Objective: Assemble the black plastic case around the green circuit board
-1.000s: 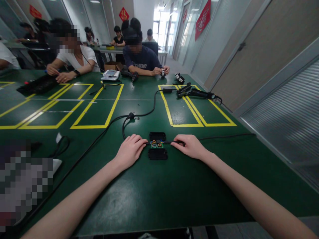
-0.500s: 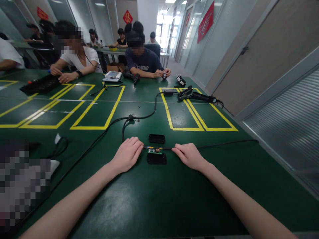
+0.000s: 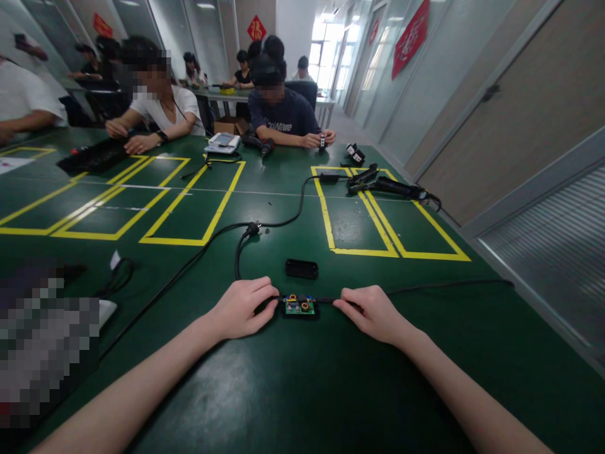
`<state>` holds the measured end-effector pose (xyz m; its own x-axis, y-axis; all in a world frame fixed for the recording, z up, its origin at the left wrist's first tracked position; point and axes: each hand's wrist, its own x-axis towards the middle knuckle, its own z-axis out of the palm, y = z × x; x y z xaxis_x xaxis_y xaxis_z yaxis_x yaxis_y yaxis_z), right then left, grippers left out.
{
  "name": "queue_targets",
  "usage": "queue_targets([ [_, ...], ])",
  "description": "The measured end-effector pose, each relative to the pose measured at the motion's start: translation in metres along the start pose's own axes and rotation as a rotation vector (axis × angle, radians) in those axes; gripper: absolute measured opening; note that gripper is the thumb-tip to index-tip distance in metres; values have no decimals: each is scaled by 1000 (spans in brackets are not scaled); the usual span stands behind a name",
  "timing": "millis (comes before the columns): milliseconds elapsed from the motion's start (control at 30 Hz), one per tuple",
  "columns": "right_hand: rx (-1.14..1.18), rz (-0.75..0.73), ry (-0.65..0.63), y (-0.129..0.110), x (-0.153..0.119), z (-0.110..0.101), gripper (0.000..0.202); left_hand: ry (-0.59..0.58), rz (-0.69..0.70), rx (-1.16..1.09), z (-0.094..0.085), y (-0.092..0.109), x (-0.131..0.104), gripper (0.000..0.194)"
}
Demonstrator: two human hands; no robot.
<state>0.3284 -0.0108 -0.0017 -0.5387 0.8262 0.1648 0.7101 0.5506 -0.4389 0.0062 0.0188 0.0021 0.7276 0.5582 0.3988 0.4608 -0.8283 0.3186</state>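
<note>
A small green circuit board (image 3: 299,307) with a copper coil and coloured wires lies over one black plastic case half (image 3: 317,313), covering most of it. Whether the board is fully seated inside I cannot tell. My left hand (image 3: 246,309) pinches the black cable (image 3: 237,261) close to the board's left end. On the other side, my right hand (image 3: 371,310) has thumb and fingers closed on the black power cable (image 3: 326,301) leaving the board's right end. The second case half (image 3: 301,268), hollow side up, rests just beyond the board.
A plug (image 3: 253,229) lies on the green table (image 3: 302,391) beyond my left hand. Another cable (image 3: 177,272) runs diagonally at left. Black tools or parts (image 3: 387,185) lie far right, a power drill (image 3: 265,147) farther back. Two co-workers sit across the table.
Both hands have brought the circuit board toward me, down onto the nearer case half, which it now mostly covers. The view has shifted slightly.
</note>
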Motion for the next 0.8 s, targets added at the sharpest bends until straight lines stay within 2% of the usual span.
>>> queue_targets([
  [200,-39,-4,-10,-2,0,0,45,-42,-21,12,0,1,2,20],
  [333,24,7,1,-6,3,-2,29,-41,-53,36,1,1,3,21],
  [467,51,-29,11,-10,4,0,33,-32,-49,21,3,-2,2,24],
  [800,70,-97,59,-9,5,7,26,-1,-4,34,7,-4,2,24],
])
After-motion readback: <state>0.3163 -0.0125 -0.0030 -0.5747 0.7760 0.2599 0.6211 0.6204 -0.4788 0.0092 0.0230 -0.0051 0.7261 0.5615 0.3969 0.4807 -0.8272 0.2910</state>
